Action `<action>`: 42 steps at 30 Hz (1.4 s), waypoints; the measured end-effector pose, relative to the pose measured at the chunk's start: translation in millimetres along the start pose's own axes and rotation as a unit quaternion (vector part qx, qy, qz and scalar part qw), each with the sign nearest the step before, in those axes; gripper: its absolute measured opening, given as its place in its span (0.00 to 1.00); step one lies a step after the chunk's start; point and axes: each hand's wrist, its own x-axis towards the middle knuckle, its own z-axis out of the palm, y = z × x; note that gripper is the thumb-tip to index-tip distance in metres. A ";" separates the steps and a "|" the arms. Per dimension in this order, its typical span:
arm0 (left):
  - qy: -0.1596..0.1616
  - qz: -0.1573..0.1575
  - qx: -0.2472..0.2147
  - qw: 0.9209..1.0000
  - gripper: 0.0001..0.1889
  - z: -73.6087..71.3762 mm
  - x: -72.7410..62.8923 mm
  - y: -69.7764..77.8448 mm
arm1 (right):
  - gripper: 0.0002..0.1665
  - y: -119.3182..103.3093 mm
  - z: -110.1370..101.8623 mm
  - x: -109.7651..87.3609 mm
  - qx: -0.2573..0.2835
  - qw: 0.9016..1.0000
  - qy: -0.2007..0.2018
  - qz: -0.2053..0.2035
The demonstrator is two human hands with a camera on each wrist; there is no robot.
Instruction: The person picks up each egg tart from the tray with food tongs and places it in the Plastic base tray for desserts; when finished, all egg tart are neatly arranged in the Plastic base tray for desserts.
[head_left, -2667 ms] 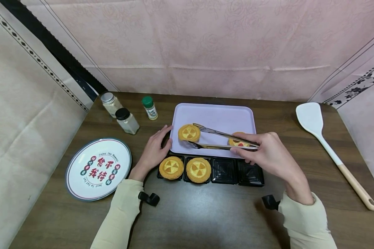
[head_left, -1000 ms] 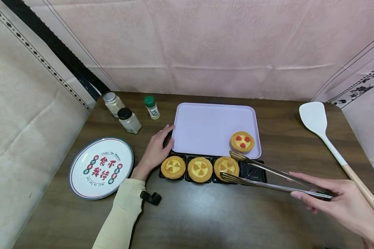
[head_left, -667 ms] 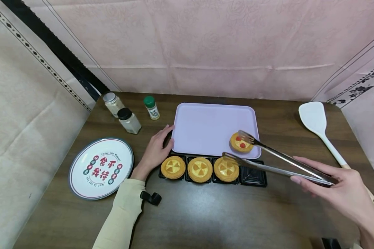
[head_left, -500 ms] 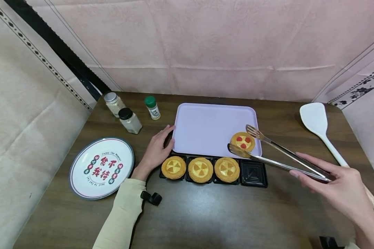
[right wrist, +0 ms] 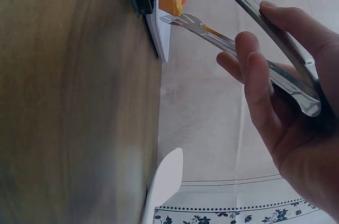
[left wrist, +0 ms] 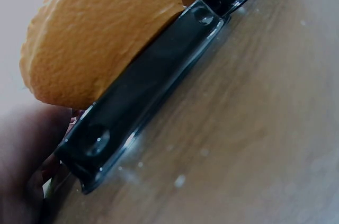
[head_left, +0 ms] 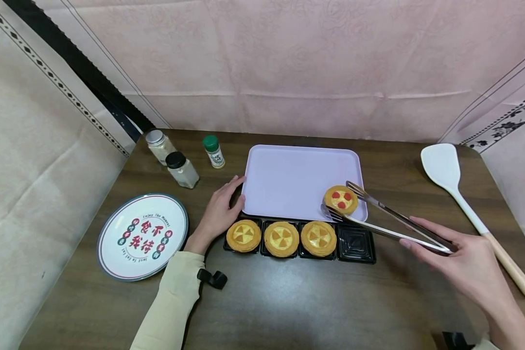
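Observation:
My right hand holds metal tongs between thumb and fingers, as the right wrist view also shows. The spread tong tips lie on either side of a round yellow tart with red spots, on the lavender tray near its front right corner. My left hand rests at the tray's left edge, fingers lightly bent, fingertips right at the rim. In front of the tray, a black plastic pastry box with a row of compartments bears three plain tarts; its rightmost compartment is bare.
A round white lid with red lettering lies at the left. Behind it stand two shaker jars and a green-capped bottle. A white spatula with a wooden handle lies at the right.
A plain tart left the tray's left side for the third compartment. The tongs let go of it and moved back up around the red-spotted tart. My left hand stayed at the tray.

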 end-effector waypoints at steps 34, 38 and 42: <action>0.005 0.009 -0.002 1.000 0.25 0.3 -1.1 -0.3 | 0.34 -1.5 10.5 3.0 -0.164 0.986 -0.028 -0.026; 0.006 0.009 -0.002 1.000 0.25 0.4 -1.0 -1.0 | 0.35 -0.7 11.7 3.1 -0.166 0.986 -0.012 -0.020; 0.004 0.005 -0.002 1.000 0.25 -0.1 -0.7 -0.3 | 0.33 -1.4 14.0 1.6 -0.161 0.987 0.013 -0.010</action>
